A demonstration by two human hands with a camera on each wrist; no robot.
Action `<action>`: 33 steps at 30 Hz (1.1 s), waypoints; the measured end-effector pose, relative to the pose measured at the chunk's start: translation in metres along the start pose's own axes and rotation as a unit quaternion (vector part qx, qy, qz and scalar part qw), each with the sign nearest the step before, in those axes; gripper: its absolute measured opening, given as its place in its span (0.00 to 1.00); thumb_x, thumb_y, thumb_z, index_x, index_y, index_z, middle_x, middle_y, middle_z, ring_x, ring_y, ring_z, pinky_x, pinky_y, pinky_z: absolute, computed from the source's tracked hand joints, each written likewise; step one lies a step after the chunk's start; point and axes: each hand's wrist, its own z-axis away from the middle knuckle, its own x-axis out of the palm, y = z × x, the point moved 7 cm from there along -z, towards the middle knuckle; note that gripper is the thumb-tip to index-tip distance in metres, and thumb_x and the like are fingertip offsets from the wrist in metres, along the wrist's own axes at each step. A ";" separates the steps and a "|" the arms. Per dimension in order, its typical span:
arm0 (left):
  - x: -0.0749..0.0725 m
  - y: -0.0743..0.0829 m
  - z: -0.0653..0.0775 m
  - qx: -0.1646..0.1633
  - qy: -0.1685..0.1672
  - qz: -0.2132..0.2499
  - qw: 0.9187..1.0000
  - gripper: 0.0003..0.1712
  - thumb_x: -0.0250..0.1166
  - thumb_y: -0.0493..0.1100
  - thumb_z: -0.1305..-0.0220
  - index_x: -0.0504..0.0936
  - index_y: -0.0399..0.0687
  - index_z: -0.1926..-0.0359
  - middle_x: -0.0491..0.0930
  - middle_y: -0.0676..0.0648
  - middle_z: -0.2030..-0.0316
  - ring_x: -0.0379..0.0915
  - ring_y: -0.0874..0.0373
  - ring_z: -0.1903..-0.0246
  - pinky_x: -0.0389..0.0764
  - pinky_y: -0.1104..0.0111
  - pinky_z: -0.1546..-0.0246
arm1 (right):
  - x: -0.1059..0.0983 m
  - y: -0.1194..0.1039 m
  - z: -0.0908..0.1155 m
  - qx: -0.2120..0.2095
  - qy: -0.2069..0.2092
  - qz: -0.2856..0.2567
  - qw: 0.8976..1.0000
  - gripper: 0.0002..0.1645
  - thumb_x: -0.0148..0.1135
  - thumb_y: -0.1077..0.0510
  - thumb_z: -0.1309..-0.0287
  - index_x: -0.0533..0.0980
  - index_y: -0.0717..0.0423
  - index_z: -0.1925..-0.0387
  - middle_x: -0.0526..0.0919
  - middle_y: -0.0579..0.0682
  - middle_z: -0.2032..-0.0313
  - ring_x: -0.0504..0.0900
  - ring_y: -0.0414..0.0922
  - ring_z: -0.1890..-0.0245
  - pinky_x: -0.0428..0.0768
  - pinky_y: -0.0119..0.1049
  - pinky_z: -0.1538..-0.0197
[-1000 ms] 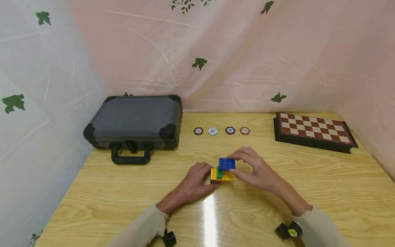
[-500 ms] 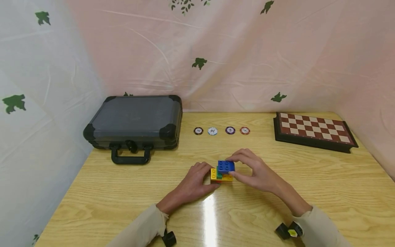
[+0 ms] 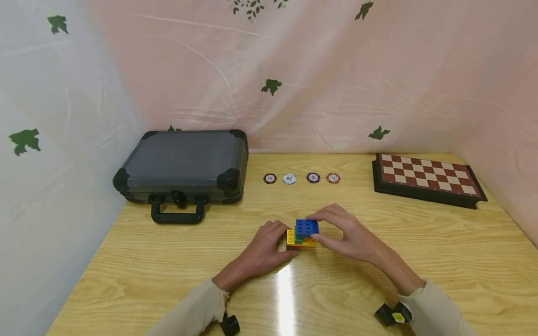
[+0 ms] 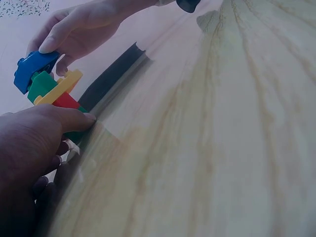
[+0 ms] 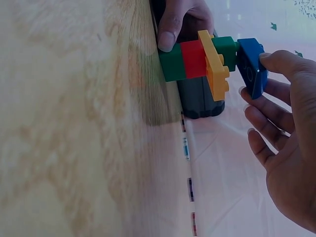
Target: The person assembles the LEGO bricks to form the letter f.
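A stack of toy building bricks stands on the table between both hands. In the right wrist view it runs from a lower green brick [image 5: 171, 65] through a red brick [image 5: 192, 59] and a wider, thin yellow brick [image 5: 216, 74] to an upper green brick [image 5: 226, 47]. My left hand [image 3: 264, 249] grips the stack low down, thumb against the lower green brick. With thumb and fingers, my right hand [image 3: 350, 233] pinches a blue brick [image 3: 306, 228] with a sloped side. The blue brick sits tilted at the upper green brick's studs; whether it is seated I cannot tell.
A grey hard case [image 3: 185, 161] with a black handle stands at the back left. Several poker chips [image 3: 313, 178] lie in a row behind the hands. A folded chessboard box [image 3: 428, 179] is at the back right. Patterned cloth [image 3: 315, 70] hangs behind the table [image 3: 147, 270].
My right hand has brought the blue brick slightly left and down, over the upper green brick. My left hand has stayed in place on the stack.
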 end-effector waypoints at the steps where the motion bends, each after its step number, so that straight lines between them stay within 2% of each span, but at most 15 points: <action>1: 0.000 0.000 0.000 0.000 0.000 0.000 1.000 0.24 0.76 0.50 0.37 0.81 0.47 0.44 0.79 0.52 0.52 0.70 0.57 0.54 0.71 0.57 0.46 | 0.000 0.000 0.000 0.003 -0.002 0.003 1.000 0.28 0.75 0.68 0.45 0.80 0.54 0.42 0.83 0.46 0.48 0.78 0.45 0.49 0.78 0.40 0.47; 6: 0.000 0.000 0.000 0.000 0.001 -0.002 1.000 0.24 0.76 0.50 0.37 0.81 0.48 0.44 0.79 0.52 0.52 0.70 0.57 0.54 0.71 0.57 0.46 | 0.000 0.001 0.001 0.014 -0.008 0.011 1.000 0.27 0.74 0.67 0.43 0.81 0.53 0.41 0.83 0.45 0.48 0.77 0.44 0.49 0.78 0.39 0.47; 17: 0.000 0.001 0.000 0.000 0.001 -0.002 1.000 0.24 0.76 0.51 0.37 0.81 0.47 0.44 0.79 0.52 0.52 0.69 0.57 0.54 0.71 0.58 0.47 | 0.000 -0.001 -0.001 0.006 -0.010 0.018 1.000 0.27 0.74 0.67 0.44 0.81 0.53 0.42 0.83 0.45 0.48 0.77 0.43 0.49 0.79 0.39 0.49; 26: -0.001 0.001 0.000 0.008 0.006 0.002 1.000 0.23 0.76 0.49 0.38 0.81 0.48 0.45 0.80 0.52 0.52 0.70 0.56 0.54 0.71 0.57 0.47 | 0.002 0.002 0.001 0.035 -0.019 0.022 0.999 0.26 0.74 0.65 0.42 0.80 0.52 0.42 0.82 0.43 0.48 0.77 0.42 0.48 0.79 0.43 0.49; 33: 0.000 0.000 0.000 0.010 0.009 -0.002 1.000 0.24 0.76 0.50 0.38 0.81 0.47 0.45 0.80 0.51 0.53 0.70 0.56 0.54 0.72 0.57 0.48 | 0.002 0.001 0.000 0.022 -0.023 0.030 0.999 0.26 0.73 0.65 0.41 0.80 0.53 0.41 0.82 0.44 0.48 0.77 0.42 0.49 0.80 0.42 0.50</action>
